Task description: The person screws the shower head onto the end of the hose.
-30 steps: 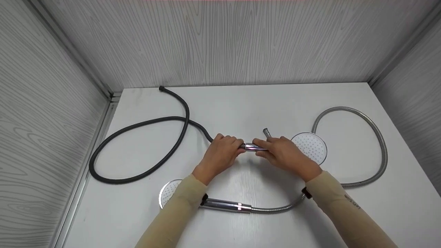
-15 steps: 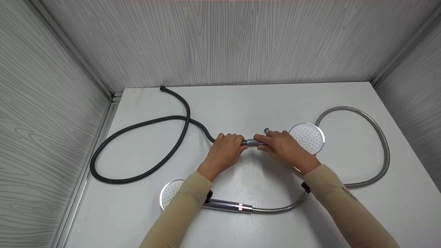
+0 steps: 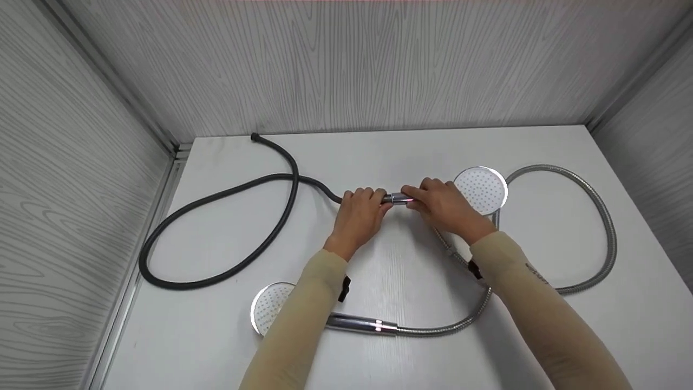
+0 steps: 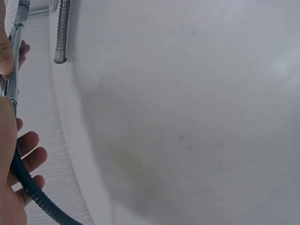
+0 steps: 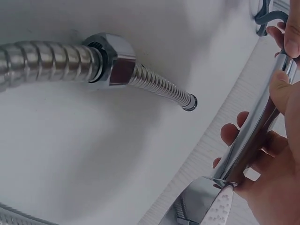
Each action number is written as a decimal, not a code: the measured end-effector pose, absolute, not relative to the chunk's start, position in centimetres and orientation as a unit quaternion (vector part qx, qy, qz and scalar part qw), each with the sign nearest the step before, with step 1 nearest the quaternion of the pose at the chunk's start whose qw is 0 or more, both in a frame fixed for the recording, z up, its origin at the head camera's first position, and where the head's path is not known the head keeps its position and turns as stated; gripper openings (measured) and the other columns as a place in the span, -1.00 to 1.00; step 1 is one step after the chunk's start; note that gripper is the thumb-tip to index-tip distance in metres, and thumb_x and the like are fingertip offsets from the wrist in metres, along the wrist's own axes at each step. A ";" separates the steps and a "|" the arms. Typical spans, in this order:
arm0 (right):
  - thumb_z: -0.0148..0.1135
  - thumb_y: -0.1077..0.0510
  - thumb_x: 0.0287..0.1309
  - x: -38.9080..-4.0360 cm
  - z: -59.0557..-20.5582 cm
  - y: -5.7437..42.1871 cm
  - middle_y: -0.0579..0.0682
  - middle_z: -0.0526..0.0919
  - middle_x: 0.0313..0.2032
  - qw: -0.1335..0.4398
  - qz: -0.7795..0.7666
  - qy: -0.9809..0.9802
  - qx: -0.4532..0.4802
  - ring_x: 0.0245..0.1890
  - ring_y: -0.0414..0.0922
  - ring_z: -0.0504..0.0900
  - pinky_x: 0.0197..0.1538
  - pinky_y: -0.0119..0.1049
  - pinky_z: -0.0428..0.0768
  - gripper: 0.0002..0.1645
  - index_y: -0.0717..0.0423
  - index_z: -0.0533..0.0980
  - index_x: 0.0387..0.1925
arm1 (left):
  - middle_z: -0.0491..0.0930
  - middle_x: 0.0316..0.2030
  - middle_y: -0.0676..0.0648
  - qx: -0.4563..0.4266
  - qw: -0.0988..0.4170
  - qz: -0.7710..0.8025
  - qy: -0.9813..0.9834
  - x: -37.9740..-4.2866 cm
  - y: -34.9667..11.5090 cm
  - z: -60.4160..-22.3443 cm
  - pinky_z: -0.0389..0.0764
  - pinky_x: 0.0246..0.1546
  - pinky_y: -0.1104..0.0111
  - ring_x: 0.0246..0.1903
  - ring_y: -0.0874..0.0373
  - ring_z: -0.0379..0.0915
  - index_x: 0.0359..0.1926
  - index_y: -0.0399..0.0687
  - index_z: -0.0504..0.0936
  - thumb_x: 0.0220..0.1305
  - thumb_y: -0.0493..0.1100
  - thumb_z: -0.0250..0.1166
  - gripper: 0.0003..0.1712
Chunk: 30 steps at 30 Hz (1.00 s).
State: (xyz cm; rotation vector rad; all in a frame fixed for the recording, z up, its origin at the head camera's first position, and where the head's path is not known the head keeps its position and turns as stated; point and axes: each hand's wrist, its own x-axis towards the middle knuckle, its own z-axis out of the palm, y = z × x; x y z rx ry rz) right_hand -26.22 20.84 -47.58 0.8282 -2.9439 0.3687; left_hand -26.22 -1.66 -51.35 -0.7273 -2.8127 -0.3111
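Note:
My right hand (image 3: pixel 445 206) grips the chrome handle (image 5: pixel 255 126) of a shower head (image 3: pixel 481 189), its round white face toward the back right. My left hand (image 3: pixel 360 219) holds a black shower hose (image 3: pixel 195 285) close to its end, where it meets the handle's end; the left fingers curl around the hose. The hands are close together, above the table. In the left wrist view the black hose (image 4: pixel 35 192) runs down out of the left hand. Below my right hand, a metal shower hose (image 5: pixel 161 86) with a hexagonal nut (image 5: pixel 121 61) shows its free end.
A second shower head (image 3: pixel 268 309) lies at the front, partly under my left forearm, joined to the metal hose looping right. The black hose forms a wide loop on the left of the white table (image 3: pixel 373 157). Grey wood-patterned panels (image 3: pixel 346 65) enclose the back and sides.
Both hands have moved toward the back of the table, carrying the shower head and the black hose's end. The metal hose's free end has become hidden behind the right hand in the head view.

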 end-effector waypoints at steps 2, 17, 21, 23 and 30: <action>0.21 0.01 0.52 -26.8 -47.9 20.8 0.20 0.67 -0.16 0.039 0.120 -0.955 0.269 -0.18 0.18 0.65 -0.06 0.20 0.58 -0.58 -0.03 0.58 0.30 | 0.68 -0.11 -0.05 -0.236 0.113 -0.116 -0.958 -26.6 -1.5 -51.6 0.56 0.02 0.12 -0.08 0.01 0.63 0.20 -0.02 0.58 0.67 0.18 -0.02 -0.53; 0.20 0.01 0.53 -29.2 -50.2 22.3 0.26 0.69 -0.10 0.034 0.095 -0.973 0.207 -0.08 0.23 0.62 0.06 0.17 0.58 -0.58 -0.06 0.57 0.32 | 0.43 0.45 -0.21 -0.206 0.037 -0.094 -0.973 -27.4 -0.7 -52.7 0.25 0.54 -0.10 0.52 -0.15 0.28 0.61 0.02 0.23 0.70 0.14 -0.06 -0.36; 0.19 0.01 0.54 -29.2 -50.8 22.4 0.26 0.69 -0.06 0.027 0.091 -0.974 0.204 -0.03 0.23 0.61 0.10 0.18 0.57 -0.56 -0.05 0.55 0.35 | 0.37 0.49 -0.23 -0.204 0.017 -0.112 -0.972 -27.3 -0.8 -53.0 0.19 0.57 -0.08 0.56 -0.16 0.21 0.63 0.01 0.20 0.70 0.15 -0.06 -0.34; 0.17 0.00 0.55 -29.2 -51.0 22.4 0.25 0.69 -0.05 0.019 0.092 -0.975 0.200 -0.01 0.22 0.61 0.12 0.17 0.57 -0.55 -0.05 0.55 0.36 | 0.35 0.51 -0.25 -0.204 0.010 -0.123 -0.971 -27.2 -0.8 -53.2 0.15 0.59 -0.07 0.58 -0.17 0.18 0.63 0.00 0.19 0.69 0.15 -0.06 -0.33; 0.14 -0.01 0.57 -29.3 -51.5 22.0 0.25 0.68 -0.03 -0.009 0.092 -0.979 0.183 0.01 0.21 0.61 0.14 0.16 0.57 -0.54 -0.07 0.53 0.38 | 0.30 0.54 -0.26 -0.202 -0.004 -0.127 -0.971 -27.0 -1.1 -53.7 0.10 0.61 -0.03 0.60 -0.18 0.13 0.64 -0.01 0.17 0.69 0.17 -0.07 -0.31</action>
